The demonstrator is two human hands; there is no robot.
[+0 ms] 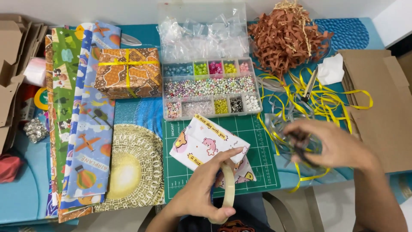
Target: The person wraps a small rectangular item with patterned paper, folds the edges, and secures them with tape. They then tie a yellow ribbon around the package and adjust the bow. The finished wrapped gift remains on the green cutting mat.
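Two hands low in frame: left hand [201, 195] grips tape roll [228, 185] touching wrapped box [209, 146]; right hand [332, 148], blurred, grasps dark scissors [300, 148] at right.

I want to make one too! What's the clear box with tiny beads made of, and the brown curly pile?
The clear compartment box looks like hard, glossy plastic: see-through walls and lid. The brown curly pile looks like matte shredded paper: flat, crinkled strips, with some paler straw-like strands on top.
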